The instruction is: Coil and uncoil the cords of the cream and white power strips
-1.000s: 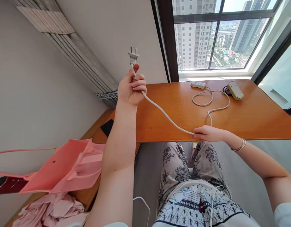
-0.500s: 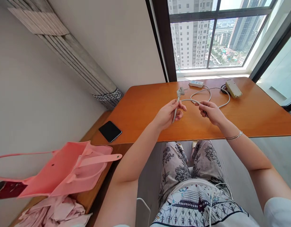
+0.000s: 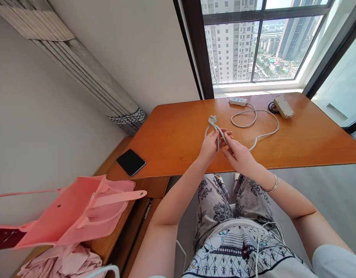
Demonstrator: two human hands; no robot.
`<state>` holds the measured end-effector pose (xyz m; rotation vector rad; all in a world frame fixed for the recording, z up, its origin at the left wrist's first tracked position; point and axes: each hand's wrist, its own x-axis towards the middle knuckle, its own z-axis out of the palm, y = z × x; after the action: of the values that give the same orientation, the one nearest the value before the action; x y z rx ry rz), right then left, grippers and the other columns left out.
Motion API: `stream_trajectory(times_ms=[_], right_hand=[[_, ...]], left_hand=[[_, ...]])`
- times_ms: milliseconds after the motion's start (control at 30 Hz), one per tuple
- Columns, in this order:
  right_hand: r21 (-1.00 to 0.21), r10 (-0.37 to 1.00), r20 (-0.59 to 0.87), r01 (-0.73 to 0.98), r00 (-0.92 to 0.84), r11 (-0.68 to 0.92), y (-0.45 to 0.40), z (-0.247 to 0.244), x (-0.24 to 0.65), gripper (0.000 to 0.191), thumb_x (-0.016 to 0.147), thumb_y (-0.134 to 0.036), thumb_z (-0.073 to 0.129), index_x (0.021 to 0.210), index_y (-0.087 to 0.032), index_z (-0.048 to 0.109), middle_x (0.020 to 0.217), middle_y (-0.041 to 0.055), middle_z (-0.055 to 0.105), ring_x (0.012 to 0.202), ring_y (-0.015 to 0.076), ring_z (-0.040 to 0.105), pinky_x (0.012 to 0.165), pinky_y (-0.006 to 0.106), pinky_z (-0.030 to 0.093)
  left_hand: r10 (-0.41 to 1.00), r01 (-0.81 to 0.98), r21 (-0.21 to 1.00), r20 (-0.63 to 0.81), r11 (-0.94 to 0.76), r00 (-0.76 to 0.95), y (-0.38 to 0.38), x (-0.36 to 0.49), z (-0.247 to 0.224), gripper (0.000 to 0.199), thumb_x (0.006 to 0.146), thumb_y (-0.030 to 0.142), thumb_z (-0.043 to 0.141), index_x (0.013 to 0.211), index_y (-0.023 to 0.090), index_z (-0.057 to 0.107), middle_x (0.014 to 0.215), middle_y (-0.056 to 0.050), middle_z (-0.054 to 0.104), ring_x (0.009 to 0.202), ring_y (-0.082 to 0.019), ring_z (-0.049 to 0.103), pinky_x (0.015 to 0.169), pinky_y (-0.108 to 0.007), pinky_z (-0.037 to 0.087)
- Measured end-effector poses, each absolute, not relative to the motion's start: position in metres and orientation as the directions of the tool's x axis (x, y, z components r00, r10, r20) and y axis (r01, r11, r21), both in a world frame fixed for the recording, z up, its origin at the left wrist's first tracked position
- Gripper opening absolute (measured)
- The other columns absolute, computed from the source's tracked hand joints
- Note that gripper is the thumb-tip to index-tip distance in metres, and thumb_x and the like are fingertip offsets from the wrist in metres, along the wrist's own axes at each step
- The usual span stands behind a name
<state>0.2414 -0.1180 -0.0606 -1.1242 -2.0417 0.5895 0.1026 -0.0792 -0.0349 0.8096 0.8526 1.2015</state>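
Note:
A white power cord [image 3: 267, 134] runs from a small power strip [image 3: 238, 101] across the wooden table to my hands. Its plug [image 3: 213, 120] points up and away just above my left hand [image 3: 210, 146], whose fingers are closed on the cord below the plug. A loop of cord bends around beside the plug. My right hand [image 3: 240, 155] is against the left one, its fingers at the cord near the loop; the thumb and fingers pinch it, partly overlapping the left fingers.
On the table [image 3: 172, 150] lie a black phone [image 3: 131, 162] at the left and a beige box-shaped device [image 3: 283, 107] with a coiled black cable at the right. A pink bag [image 3: 79, 212] sits left of the table above pink cloth [image 3: 65, 262]. A window [image 3: 261, 50] stands behind.
My right hand has moved left and toward me, bringing the cord against my left hand. The cord now loops around beside the plug, and its slack on the table has shifted.

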Motion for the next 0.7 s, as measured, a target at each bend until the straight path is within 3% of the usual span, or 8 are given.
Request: stream_trajectory(times_ms=[100, 167, 300, 433, 567, 700], right_hand=[[-0.490, 0.824, 0.339, 0.662, -0.455, 0.567, -0.128, -0.065, 0.241, 0.080, 0.100, -0.036, 0.046, 0.169, -0.014, 0.011, 0.127, 0.0216, 0.067, 0.094, 0.0312, 0.069, 0.082, 0.045, 0.055], [-0.385, 0.777, 0.363, 0.676, -0.515, 0.628, -0.134, -0.067, 0.242, 0.086, 0.098, -0.035, 0.050, 0.169, -0.010, 0.008, 0.134, 0.0248, 0.065, 0.104, 0.0349, 0.068, 0.088, 0.049, 0.054], [-0.273, 0.724, 0.389, 0.679, -0.570, 0.681, -0.139, -0.068, 0.253, 0.079, 0.096, -0.034, 0.058, 0.165, -0.011, 0.027, 0.143, 0.0242, 0.061, 0.119, 0.0361, 0.062, 0.103, 0.053, 0.047], [-0.343, 0.721, 0.287, 0.635, -0.631, 0.692, -0.133, -0.069, 0.270, 0.057, 0.098, -0.032, 0.057, 0.152, -0.016, 0.052, 0.118, 0.0164, 0.074, 0.109, 0.0306, 0.066, 0.103, 0.049, 0.045], [-0.486, 0.735, 0.200, 0.586, -0.648, 0.649, -0.116, -0.068, 0.285, 0.039, 0.094, -0.025, 0.061, 0.131, -0.016, 0.068, 0.111, 0.0141, 0.075, 0.105, 0.0268, 0.067, 0.100, 0.043, 0.045], [-0.669, 0.692, -0.013, 0.521, -0.722, 0.530, -0.095, -0.066, 0.297, 0.043, 0.082, -0.017, 0.066, 0.124, -0.015, 0.072, 0.088, 0.0032, 0.070, 0.076, 0.0151, 0.059, 0.077, 0.029, 0.046]], left_hand=[[0.985, -0.492, 0.855, -0.124, 0.166, 0.117, -0.081, 0.100, -0.030, 0.012, 0.094, 0.028, 0.065, 0.091, 0.017, 0.065, 0.084, -0.006, 0.076, 0.080, -0.016, 0.075, 0.077, -0.026, 0.057], [0.992, -0.569, 0.812, -0.107, 0.127, 0.069, -0.083, 0.097, -0.022, 0.012, 0.096, 0.026, 0.061, 0.087, 0.018, 0.063, 0.073, -0.001, 0.070, 0.077, -0.014, 0.073, 0.080, -0.025, 0.057], [0.998, -0.666, 0.744, -0.045, 0.059, 0.038, -0.087, 0.082, -0.001, 0.021, 0.102, 0.029, 0.055, 0.082, 0.022, 0.056, 0.057, 0.007, 0.045, 0.053, -0.007, 0.055, 0.071, -0.019, 0.056], [0.998, -0.667, 0.745, 0.033, 0.012, 0.055, -0.090, 0.057, 0.010, 0.035, 0.107, 0.040, 0.046, 0.077, 0.023, 0.046, 0.051, 0.010, 0.028, 0.037, -0.006, 0.025, 0.047, -0.014, 0.041], [0.990, -0.767, 0.636, 0.138, -0.084, 0.006, -0.092, 0.039, 0.002, 0.046, 0.108, 0.049, 0.038, 0.071, 0.023, 0.037, 0.045, 0.011, 0.014, 0.030, -0.006, 0.008, 0.032, -0.014, 0.025], [0.987, -0.797, 0.599, 0.157, -0.077, 0.023, -0.102, 0.039, -0.015, 0.053, 0.104, 0.059, 0.040, 0.066, 0.023, 0.032, 0.040, 0.012, 0.003, 0.026, -0.005, -0.002, 0.026, -0.015, 0.017]])
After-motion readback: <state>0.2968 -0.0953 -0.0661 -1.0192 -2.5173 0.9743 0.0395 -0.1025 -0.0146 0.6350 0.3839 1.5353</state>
